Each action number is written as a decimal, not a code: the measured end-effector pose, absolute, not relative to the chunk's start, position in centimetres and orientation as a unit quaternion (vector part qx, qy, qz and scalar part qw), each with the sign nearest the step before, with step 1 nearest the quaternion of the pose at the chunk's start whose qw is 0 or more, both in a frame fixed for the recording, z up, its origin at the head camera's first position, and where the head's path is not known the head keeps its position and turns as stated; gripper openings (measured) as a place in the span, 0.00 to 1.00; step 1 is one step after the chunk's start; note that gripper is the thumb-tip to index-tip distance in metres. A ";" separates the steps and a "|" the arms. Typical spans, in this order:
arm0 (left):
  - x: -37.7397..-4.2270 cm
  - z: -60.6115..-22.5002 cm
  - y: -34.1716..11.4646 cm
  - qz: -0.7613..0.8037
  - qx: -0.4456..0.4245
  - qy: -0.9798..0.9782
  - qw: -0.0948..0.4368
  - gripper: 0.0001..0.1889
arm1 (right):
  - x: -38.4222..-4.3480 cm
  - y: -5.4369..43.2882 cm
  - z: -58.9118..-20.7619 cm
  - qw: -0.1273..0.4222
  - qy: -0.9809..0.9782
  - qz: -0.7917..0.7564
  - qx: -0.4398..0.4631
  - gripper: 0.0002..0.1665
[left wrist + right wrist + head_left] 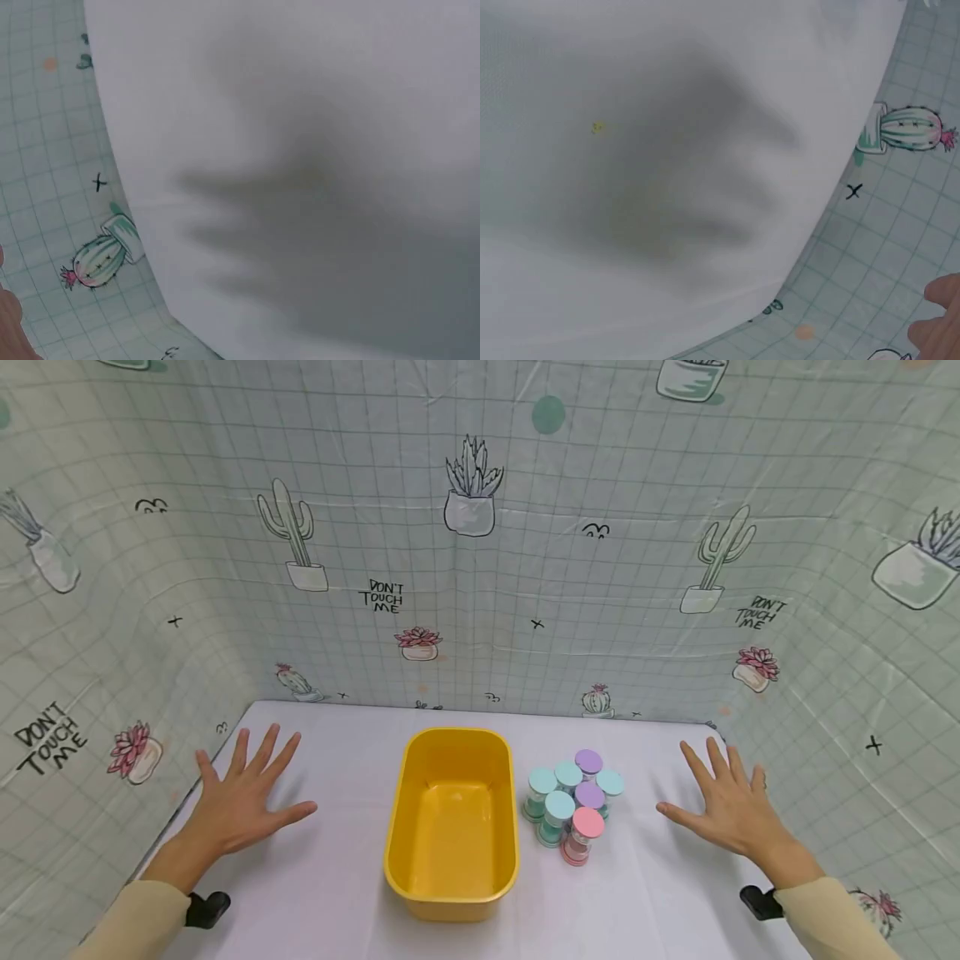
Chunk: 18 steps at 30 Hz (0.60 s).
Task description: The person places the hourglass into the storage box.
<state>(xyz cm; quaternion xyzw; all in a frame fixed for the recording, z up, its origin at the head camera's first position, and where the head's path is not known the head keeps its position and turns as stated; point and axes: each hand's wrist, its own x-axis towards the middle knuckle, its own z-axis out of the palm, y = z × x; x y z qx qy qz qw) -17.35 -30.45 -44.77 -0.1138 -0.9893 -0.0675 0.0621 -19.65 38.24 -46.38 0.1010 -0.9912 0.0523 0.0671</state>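
Note:
My left hand [236, 802] is spread over the left side of the white table, fingers straight and nothing in it. On the right, my right hand [735, 810] is held the same way, thumb toward the middle. Between them stands a yellow rectangular tub [453, 827] with a bare floor. Just right of the tub, several small clear jars are bunched together: some have light-blue lids [558, 806], two have purple lids [588, 762], and one in front has a pink lid [588, 823]. Both wrist views show hand shadows on the table and a few fingertips [937, 322] at the edge.
A white tabletop [337, 893] lies under everything. Grid-patterned cloth [525, 568] with cactus drawings rises behind it and along both sides. Black wrist straps [207, 910] show at both sleeve cuffs.

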 end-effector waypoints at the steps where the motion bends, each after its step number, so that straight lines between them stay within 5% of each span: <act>1: -17.4 -44.8 -30.3 -0.071 -0.116 -0.989 0.065 0.58 | -19.7 38.2 -46.3 0.066 -0.991 0.051 0.102 0.65; 18: -16.9 -45.1 -25.1 -0.150 -0.114 -0.979 0.077 0.54 | -19.8 37.1 -46.3 0.031 -0.983 0.144 0.111 0.63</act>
